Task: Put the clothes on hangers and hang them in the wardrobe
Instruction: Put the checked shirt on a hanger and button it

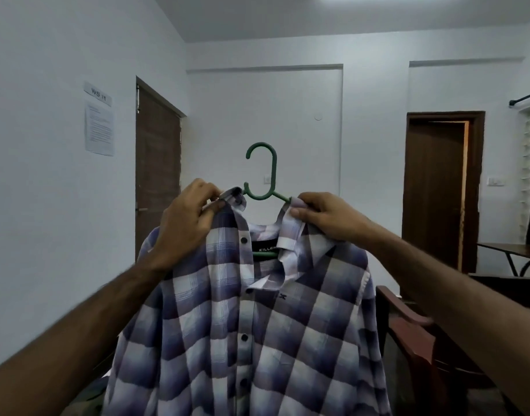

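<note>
Both hands were raised at chest height in front of the person, each clamped on one side of a shirt collar. The left hand (187,214) pinched the left collar point between thumb and curled fingers, while the right hand (326,216) gripped the right collar point, its thumb pressed flat on the fabric. The shirt (257,325), a purple, blue and white check with dark buttons down its front, hung open at the neck and draped downward between the two forearms, filling the lower middle of the view. A green hanger (262,172) sat inside the shirt, its hook rising upright above the collar between the two hands and its right arm showing just beside the right thumb; a lower green bar was visible under the black neck label. Behind the shirt stood a white wall, with a brown door (157,175) at left and a second brown doorway (440,190) at right. Printed paper sheets (99,130) were stuck on the left wall. A dark table (509,250) stood at far right, and a dark wooden chair (407,325) was near the right forearm.
</note>
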A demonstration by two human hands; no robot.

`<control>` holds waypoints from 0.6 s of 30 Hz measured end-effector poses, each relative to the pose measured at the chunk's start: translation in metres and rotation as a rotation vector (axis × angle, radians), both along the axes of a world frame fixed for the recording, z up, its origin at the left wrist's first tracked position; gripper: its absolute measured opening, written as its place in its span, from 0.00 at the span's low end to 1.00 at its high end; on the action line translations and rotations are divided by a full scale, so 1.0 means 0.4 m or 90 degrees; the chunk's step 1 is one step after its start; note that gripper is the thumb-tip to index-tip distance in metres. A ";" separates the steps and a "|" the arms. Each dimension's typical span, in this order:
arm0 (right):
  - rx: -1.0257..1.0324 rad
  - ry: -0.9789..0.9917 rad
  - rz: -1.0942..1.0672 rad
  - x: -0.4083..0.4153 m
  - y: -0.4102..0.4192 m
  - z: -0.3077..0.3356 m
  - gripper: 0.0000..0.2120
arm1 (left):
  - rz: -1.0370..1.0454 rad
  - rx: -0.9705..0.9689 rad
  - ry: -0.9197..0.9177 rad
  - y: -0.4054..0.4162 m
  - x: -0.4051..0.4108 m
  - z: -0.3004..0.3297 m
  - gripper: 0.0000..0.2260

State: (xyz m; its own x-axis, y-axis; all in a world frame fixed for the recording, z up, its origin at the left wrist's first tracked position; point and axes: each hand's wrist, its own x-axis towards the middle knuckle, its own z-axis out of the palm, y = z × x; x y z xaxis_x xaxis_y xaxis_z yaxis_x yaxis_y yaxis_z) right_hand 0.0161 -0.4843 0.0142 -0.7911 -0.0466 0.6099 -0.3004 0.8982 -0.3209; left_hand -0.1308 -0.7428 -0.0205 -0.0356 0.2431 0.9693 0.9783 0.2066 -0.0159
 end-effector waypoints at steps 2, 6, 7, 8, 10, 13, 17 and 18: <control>0.010 0.060 -0.038 -0.011 -0.002 0.009 0.13 | -0.013 0.080 0.023 0.007 0.010 0.013 0.01; 0.020 0.129 -0.119 -0.018 0.010 0.046 0.16 | -0.067 0.187 0.064 0.001 0.051 0.033 0.07; 0.017 0.142 -0.125 -0.013 0.013 0.059 0.17 | -0.047 0.131 0.094 -0.005 0.053 0.035 0.06; 0.019 0.157 -0.130 -0.007 0.015 0.071 0.16 | -0.002 0.036 0.134 -0.011 0.050 0.036 0.07; 0.027 0.180 -0.132 0.008 0.022 0.097 0.16 | 0.108 -0.173 0.220 -0.029 0.030 0.039 0.12; 0.044 0.214 -0.122 0.037 0.033 0.143 0.15 | 0.177 -0.156 0.254 -0.050 0.025 0.069 0.16; 0.053 0.260 -0.101 0.083 0.035 0.241 0.12 | 0.206 0.009 0.088 -0.050 0.068 0.237 0.11; 0.061 0.266 -0.100 0.093 0.030 0.270 0.10 | 0.167 -0.048 0.010 -0.051 0.077 0.288 0.08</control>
State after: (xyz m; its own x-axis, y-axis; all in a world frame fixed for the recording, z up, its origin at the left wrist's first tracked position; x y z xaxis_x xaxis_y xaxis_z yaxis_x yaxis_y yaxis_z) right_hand 0.0535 -0.4724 0.1222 -0.4803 -0.0176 0.8769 -0.2441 0.9630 -0.1143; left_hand -0.1001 -0.7632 0.0949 -0.0926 0.2983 0.9500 0.8909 0.4509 -0.0548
